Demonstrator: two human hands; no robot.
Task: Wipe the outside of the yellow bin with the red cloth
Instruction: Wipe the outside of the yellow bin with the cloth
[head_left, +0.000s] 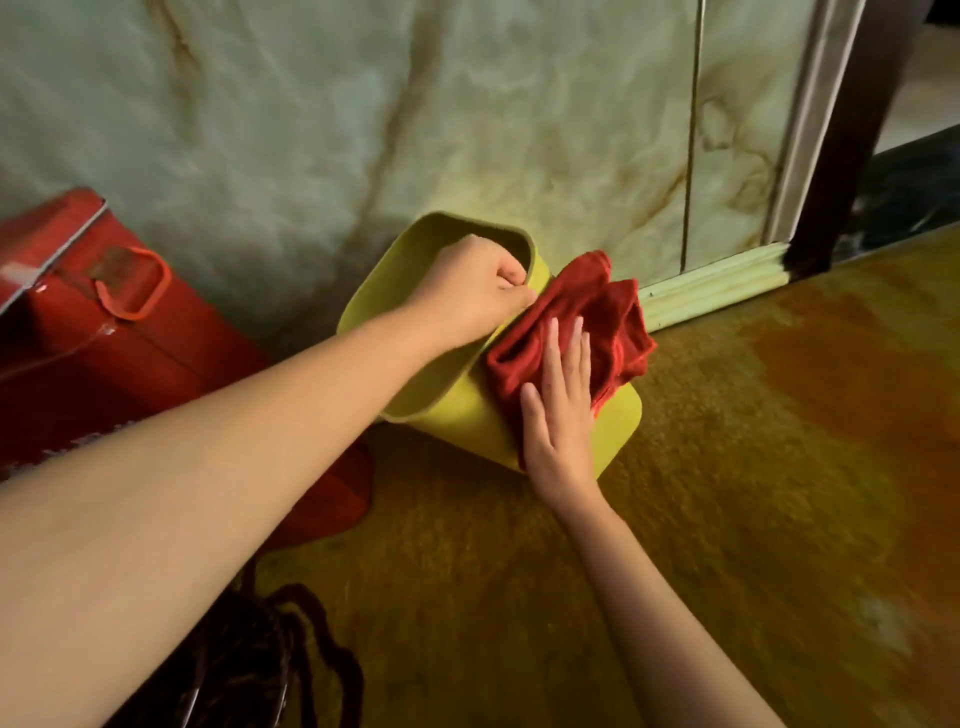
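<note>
Yellow bin (457, 410) tilted, left hand (467, 291) clamped on rim, right hand (558, 415) flat, fingers apart, on red cloth (608, 317).

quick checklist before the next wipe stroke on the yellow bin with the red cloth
1. Left hand grips the rim of the yellow bin: ok.
2. Bin tilted, its side turned up for wiping: ok.
3. Right hand flat on the red cloth: ok.
4. Cloth touching the bin's outside: ok.
5. Cloth spread flat: not ok, bunched.
6. Far side already wiped: cannot tell.
</note>
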